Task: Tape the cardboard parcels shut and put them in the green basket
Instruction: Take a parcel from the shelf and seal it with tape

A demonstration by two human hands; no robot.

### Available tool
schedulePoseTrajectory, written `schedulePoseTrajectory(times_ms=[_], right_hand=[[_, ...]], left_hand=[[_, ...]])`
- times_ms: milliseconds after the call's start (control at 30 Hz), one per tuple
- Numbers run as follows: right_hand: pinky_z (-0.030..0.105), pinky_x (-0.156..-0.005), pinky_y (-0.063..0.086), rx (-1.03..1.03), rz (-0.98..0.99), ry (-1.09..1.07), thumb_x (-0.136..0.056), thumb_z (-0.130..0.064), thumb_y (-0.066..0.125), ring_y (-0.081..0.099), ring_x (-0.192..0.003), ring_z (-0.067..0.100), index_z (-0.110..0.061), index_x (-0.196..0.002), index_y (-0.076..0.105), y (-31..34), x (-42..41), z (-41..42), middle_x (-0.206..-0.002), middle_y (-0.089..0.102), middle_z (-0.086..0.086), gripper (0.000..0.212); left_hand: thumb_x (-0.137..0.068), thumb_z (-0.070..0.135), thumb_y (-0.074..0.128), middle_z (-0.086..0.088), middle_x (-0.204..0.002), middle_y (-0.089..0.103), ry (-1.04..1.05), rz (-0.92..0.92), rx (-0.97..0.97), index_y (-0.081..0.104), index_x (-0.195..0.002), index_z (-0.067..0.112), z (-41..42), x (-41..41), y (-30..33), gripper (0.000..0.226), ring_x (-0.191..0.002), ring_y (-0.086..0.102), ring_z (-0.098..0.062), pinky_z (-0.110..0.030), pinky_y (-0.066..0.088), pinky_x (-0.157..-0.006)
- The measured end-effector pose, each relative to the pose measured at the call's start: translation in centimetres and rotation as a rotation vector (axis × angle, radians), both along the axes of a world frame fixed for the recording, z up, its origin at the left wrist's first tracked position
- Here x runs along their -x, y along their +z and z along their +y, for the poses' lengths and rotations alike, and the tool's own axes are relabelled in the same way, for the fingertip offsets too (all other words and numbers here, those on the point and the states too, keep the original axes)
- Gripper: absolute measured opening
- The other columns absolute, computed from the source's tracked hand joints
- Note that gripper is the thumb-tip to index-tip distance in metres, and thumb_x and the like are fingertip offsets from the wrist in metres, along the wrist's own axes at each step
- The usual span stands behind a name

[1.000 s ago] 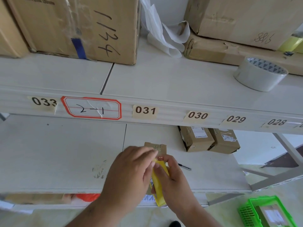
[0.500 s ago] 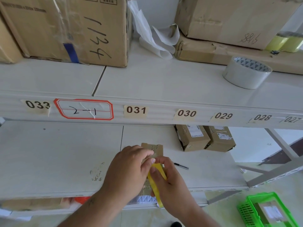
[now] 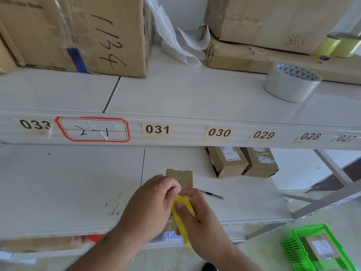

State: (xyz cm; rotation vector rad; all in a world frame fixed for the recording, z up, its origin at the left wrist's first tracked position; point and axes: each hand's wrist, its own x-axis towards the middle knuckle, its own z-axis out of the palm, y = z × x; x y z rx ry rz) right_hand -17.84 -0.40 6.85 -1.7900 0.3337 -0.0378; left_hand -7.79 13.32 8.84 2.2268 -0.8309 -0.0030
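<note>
Between both hands: yellow tape roll (image 3: 182, 218), edge-on, over a parcel (image 3: 180, 178).
Long axis runs away from the person; left hand (image 3: 150, 204) and right hand (image 3: 197, 214) both pinch its top.

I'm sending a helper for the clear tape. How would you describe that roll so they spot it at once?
Look at the upper shelf, above the row of number labels. Toward its right end, above labels 029 and 028, the clear tape roll lies flat. It is the only round, translucent grey thing there; the yellowish rolls sit higher, on a cardboard box.
</note>
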Motion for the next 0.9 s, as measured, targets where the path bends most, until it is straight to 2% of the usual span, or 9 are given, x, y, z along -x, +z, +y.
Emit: schedulePoseTrajectory(times_ms=[100, 233, 367, 433, 500, 567, 633, 767, 900], right_hand=[[0.039, -0.081, 0.063, -0.12, 0.024, 0.038, -0.109, -0.025, 0.055, 0.073, -0.092, 0.031, -0.05, -0.133, 0.038, -0.4, 0.0, -0.1, -0.105, 0.075, 0.007, 0.039], [0.045, -0.098, 0.058, -0.191, 0.057, 0.098, -0.101, -0.033, 0.061, 0.072, -0.108, 0.027, -0.038, -0.149, 0.025, -1.6, -0.2, -0.8, -0.114, 0.075, 0.007, 0.06], [0.053, -0.101, 0.054, -0.167, 0.083, 0.148, -0.096, -0.043, 0.065, 0.069, -0.112, 0.029, -0.042, -0.151, 0.03, -2.6, 0.0, -0.9, -0.117, 0.074, 0.007, 0.064], [0.059, -0.106, 0.05, -0.231, 0.085, 0.127, -0.095, -0.041, 0.068, 0.065, -0.119, 0.036, -0.035, -0.154, 0.032, -3.3, -0.1, -0.6, -0.123, 0.071, 0.011, 0.069], [0.054, -0.104, 0.052, -0.268, 0.083, 0.092, -0.094, -0.033, 0.068, 0.067, -0.117, 0.033, -0.032, -0.151, 0.035, -3.9, -0.8, -0.2, -0.122, 0.072, 0.01, 0.066], [0.048, -0.091, 0.056, -0.191, 0.102, 0.115, -0.091, -0.03, 0.065, 0.069, -0.098, 0.026, -0.038, -0.146, 0.035, -4.2, -1.7, 0.4, -0.108, 0.074, 0.001, 0.063], [0.042, -0.082, 0.054, -0.199, 0.125, 0.117, -0.093, -0.025, 0.064, 0.065, -0.085, 0.017, -0.038, -0.14, 0.039, -4.5, -2.6, 1.6, -0.094, 0.072, 0.001, 0.054], [0.022, -0.075, 0.053, -0.258, 0.189, -0.162, -0.102, -0.035, 0.063, 0.069, -0.086, 0.006, -0.027, -0.115, 0.061, -4.6, -4.9, 3.6, -0.097, 0.075, 0.0, 0.015], [0.027, -0.068, 0.045, -0.148, 0.357, -0.157, -0.105, -0.052, 0.048, 0.056, -0.072, 0.009, -0.012, -0.094, 0.062, -5.6, -7.7, 4.1, -0.08, 0.061, -0.005, 0.044]], left_hand=[[-0.102, 0.028, 0.049, 0.016, -0.084, 0.057, -0.062, -0.011, -0.012, 0.054, -0.089, 0.033, 0.5, -0.7, -0.8, 0.015, -0.08, 0.055, -0.007, -0.03, 0.049, -0.066], [-0.096, 0.052, 0.032, 0.018, -0.081, 0.06, -0.142, -0.044, -0.081, 0.05, -0.095, 0.038, 1.3, -1.6, -1.8, 0.022, -0.072, 0.054, -0.004, -0.03, 0.049, -0.062], [-0.099, 0.051, 0.047, 0.015, -0.072, 0.063, -0.01, 0.038, -0.119, 0.053, -0.099, 0.039, 2.3, -3.3, -3.7, 0.014, -0.061, 0.056, -0.006, -0.029, 0.046, -0.057], [-0.099, 0.046, 0.056, 0.015, -0.072, 0.063, 0.17, 0.195, -0.047, 0.054, -0.092, 0.036, 3.2, -3.1, -5.2, 0.013, -0.061, 0.057, -0.006, -0.031, 0.047, -0.06], [-0.095, 0.066, 0.05, 0.007, -0.073, 0.069, 0.302, 0.484, 0.129, 0.061, -0.084, 0.029, 3.2, -1.3, -5.5, 0.04, -0.063, 0.064, -0.012, -0.039, 0.053, -0.067], [-0.096, 0.074, 0.042, 0.0, -0.085, 0.078, 0.277, 0.929, 0.271, 0.073, -0.093, 0.023, 2.2, 0.6, -5.1, 0.06, -0.082, 0.075, -0.019, -0.042, 0.057, -0.083], [-0.096, 0.064, 0.047, -0.005, -0.101, 0.079, 0.303, 1.132, 0.443, 0.077, -0.107, 0.023, 1.2, 1.4, -5.5, 0.052, -0.098, 0.076, -0.023, -0.048, 0.055, -0.096], [-0.101, 0.053, 0.053, -0.006, -0.106, 0.079, 0.5, 1.062, 0.547, 0.077, -0.109, 0.023, 0.8, 1.0, -7.2, 0.039, -0.103, 0.075, -0.028, -0.059, 0.053, -0.1], [-0.103, 0.04, 0.057, -0.001, -0.09, 0.078, 0.53, 0.921, 0.421, 0.078, -0.09, 0.024, 1.8, -0.1, -8.8, 0.029, -0.093, 0.074, -0.027, -0.052, 0.055, -0.091]])
